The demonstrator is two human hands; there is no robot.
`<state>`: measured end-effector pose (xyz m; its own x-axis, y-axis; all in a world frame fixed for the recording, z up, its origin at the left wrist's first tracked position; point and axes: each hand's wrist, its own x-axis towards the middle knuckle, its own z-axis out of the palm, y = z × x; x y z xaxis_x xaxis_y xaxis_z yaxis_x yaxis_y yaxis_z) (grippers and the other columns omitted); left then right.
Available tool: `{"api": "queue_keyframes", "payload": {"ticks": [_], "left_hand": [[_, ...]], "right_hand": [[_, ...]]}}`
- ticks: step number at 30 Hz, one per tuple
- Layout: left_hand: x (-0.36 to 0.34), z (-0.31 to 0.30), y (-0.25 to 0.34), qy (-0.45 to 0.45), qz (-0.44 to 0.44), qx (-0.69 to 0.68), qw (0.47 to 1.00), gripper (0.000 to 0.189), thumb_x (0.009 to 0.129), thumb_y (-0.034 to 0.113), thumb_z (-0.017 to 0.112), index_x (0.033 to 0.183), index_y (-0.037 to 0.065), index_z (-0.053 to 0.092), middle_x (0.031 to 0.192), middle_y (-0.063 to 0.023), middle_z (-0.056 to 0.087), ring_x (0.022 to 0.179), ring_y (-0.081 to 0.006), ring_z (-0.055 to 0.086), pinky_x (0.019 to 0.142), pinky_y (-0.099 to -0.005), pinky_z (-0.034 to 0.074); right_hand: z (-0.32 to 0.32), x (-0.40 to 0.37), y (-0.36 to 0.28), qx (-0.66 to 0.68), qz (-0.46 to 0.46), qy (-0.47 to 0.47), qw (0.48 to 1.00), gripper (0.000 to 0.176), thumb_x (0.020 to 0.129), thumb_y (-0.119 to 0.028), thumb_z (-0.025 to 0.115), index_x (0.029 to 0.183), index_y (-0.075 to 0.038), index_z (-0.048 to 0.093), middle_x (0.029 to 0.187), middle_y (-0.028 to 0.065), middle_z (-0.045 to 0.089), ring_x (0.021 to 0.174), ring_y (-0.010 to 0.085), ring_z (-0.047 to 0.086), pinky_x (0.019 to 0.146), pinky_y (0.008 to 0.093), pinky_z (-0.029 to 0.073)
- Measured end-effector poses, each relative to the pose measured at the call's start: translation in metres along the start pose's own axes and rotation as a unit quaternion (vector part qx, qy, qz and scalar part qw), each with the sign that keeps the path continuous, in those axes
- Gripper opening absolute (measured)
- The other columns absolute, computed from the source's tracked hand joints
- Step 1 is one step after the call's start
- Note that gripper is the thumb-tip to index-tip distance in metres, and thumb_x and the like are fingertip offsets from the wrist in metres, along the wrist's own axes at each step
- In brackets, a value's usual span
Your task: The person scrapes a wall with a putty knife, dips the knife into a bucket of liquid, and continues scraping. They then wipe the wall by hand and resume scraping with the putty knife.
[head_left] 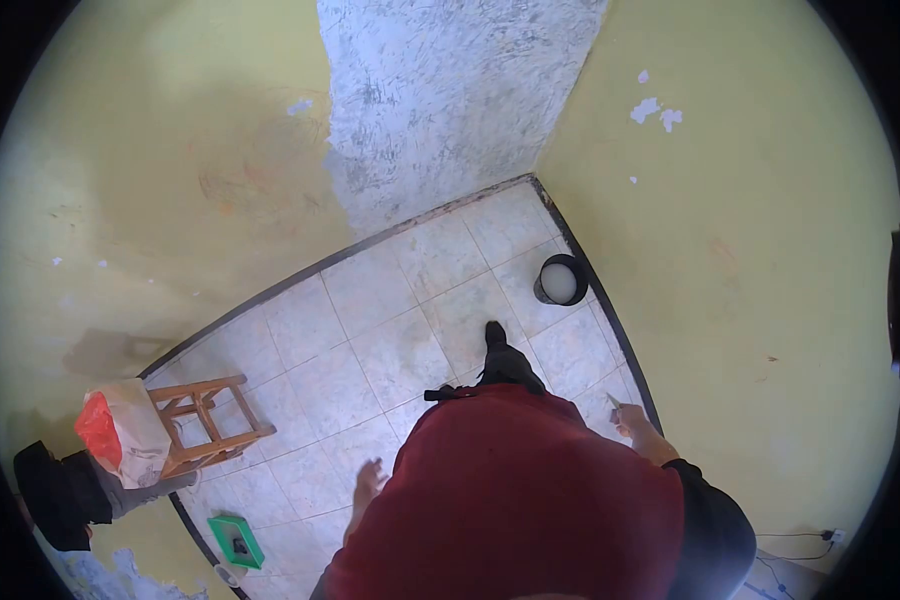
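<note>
My right hand (631, 421) is closed on a small thin tool that looks like a scraper (612, 401), its narrow pale blade pointing up and away from me. Most of its handle is hidden in my fingers. This hand is low on the right, near the dark skirting of the right wall. My left hand (369, 482) hangs at my left side over the tiled floor (390, 350), fingers apart and holding nothing. In the corner ahead, a tall wall patch (440, 100) shows rough white and grey where the yellow paint is gone.
A black bucket (560, 281) with whitish liquid stands by the right wall. To the left is a wooden stool (210, 420) with a paper and red bag (130, 430) at its end. A green tray (236, 543) lies lower left, near another person's dark clothing (60, 495).
</note>
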<state>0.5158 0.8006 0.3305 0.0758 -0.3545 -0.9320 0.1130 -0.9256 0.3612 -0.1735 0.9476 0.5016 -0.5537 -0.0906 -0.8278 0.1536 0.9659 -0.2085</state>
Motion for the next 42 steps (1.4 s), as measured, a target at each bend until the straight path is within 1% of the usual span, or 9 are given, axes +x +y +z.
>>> {"api": "queue_keyframes", "payload": {"ticks": [7, 18, 22, 26, 28, 33, 35, 37, 42], "left_hand": [[-0.095, 0.055, 0.204, 0.123, 0.118, 0.107, 0.979, 0.072, 0.091, 0.034, 0.065, 0.152, 0.019, 0.030, 0.141, -0.0105, 0.051, 0.122, -0.0359, 0.053, 0.094, -0.0547, 0.040], [-0.099, 0.200, 0.192, 0.092, -0.014, 0.272, 0.958, 0.081, 0.090, 0.041, 0.066, 0.155, 0.022, 0.022, 0.151, -0.0052, 0.038, 0.120, -0.0341, 0.055, 0.096, -0.0609, 0.040], [-0.051, 0.214, 0.186, 0.089, 0.063, 0.283, 0.953, 0.081, 0.087, 0.041, 0.070, 0.151, 0.010, 0.030, 0.148, -0.0108, 0.042, 0.117, -0.0320, 0.058, 0.089, -0.0509, 0.052], [-0.089, 0.244, 0.212, 0.177, 0.090, 0.289, 0.937, 0.075, 0.084, 0.038, 0.073, 0.140, -0.002, 0.045, 0.140, -0.0159, 0.049, 0.105, -0.0323, 0.063, 0.080, -0.0412, 0.058], [-0.104, 0.254, 0.225, 0.184, 0.076, 0.294, 0.935, 0.075, 0.084, 0.038, 0.073, 0.142, 0.001, 0.044, 0.140, -0.0150, 0.050, 0.107, -0.0324, 0.062, 0.081, -0.0443, 0.056], [-0.107, 0.262, 0.249, 0.172, -0.009, 0.312, 0.934, 0.077, 0.087, 0.044, 0.068, 0.151, 0.019, 0.032, 0.143, -0.0094, 0.048, 0.118, -0.0358, 0.056, 0.090, -0.0619, 0.042], [-0.105, 0.268, 0.255, 0.163, -0.005, 0.317, 0.934, 0.077, 0.089, 0.045, 0.065, 0.152, 0.018, 0.031, 0.146, -0.0103, 0.044, 0.122, -0.0373, 0.052, 0.094, -0.0607, 0.040], [-0.103, 0.273, 0.266, 0.142, -0.013, 0.313, 0.939, 0.076, 0.090, 0.044, 0.065, 0.152, 0.018, 0.029, 0.148, -0.0116, 0.041, 0.124, -0.0374, 0.050, 0.097, -0.0594, 0.039], [-0.072, 0.275, 0.321, 0.094, -0.061, 0.365, 0.924, 0.079, 0.088, 0.042, 0.069, 0.152, 0.018, 0.029, 0.148, -0.0108, 0.041, 0.127, -0.0355, 0.048, 0.097, -0.0573, 0.039]], "right_hand": [[0.009, 0.036, -0.019, 0.099, 0.011, 0.006, 0.995, 0.032, 0.093, -0.012, 0.045, 0.122, -0.009, 0.060, 0.080, 0.0125, 0.066, 0.057, 0.0214, 0.059, 0.043, 0.0350, 0.046], [-0.027, 0.164, 0.033, -0.038, -0.164, -0.049, 0.985, 0.025, 0.095, -0.020, 0.044, 0.108, -0.009, 0.062, 0.074, 0.0142, 0.059, 0.057, 0.0215, 0.053, 0.042, 0.0385, 0.042], [-0.067, 0.113, -0.015, 0.049, 0.159, -0.094, 0.982, 0.024, 0.098, -0.026, 0.048, 0.106, -0.010, 0.064, 0.071, 0.0079, 0.056, 0.049, 0.0168, 0.045, 0.040, 0.0334, 0.035], [-0.081, 0.179, -0.030, 0.128, 0.074, -0.070, 0.987, 0.023, 0.097, -0.028, 0.051, 0.103, -0.009, 0.065, 0.059, 0.0055, 0.052, 0.042, 0.0155, 0.045, 0.036, 0.0332, 0.034], [-0.095, 0.183, -0.063, 0.141, 0.017, -0.032, 0.989, 0.053, 0.094, -0.013, 0.052, 0.145, -0.010, 0.040, 0.072, 0.0105, 0.058, 0.049, 0.0177, 0.050, 0.039, 0.0352, 0.037], [-0.090, 0.213, -0.112, 0.152, -0.078, 0.067, 0.983, 0.099, 0.073, -0.007, 0.078, 0.151, 0.005, 0.019, 0.069, 0.0113, 0.066, 0.049, 0.0166, 0.058, 0.044, 0.0327, 0.047], [-0.105, 0.179, -0.150, -0.070, -0.028, 0.024, 0.997, 0.033, 0.069, -0.012, 0.079, 0.093, 0.009, 0.069, 0.065, 0.0131, 0.068, 0.053, 0.0190, 0.066, 0.053, 0.0322, 0.053], [-0.084, 0.200, -0.133, -0.166, -0.140, 0.000, 0.976, 0.017, 0.071, -0.012, 0.075, 0.062, 0.000, 0.068, 0.060, 0.0105, 0.068, 0.053, 0.0194, 0.067, 0.055, 0.0331, 0.055], [-0.043, 0.174, -0.153, -0.026, 0.059, 0.030, 0.997, 0.016, 0.077, -0.014, 0.068, 0.079, 0.002, 0.071, 0.075, 0.0143, 0.070, 0.067, 0.0214, 0.071, 0.058, 0.0342, 0.058]]}}
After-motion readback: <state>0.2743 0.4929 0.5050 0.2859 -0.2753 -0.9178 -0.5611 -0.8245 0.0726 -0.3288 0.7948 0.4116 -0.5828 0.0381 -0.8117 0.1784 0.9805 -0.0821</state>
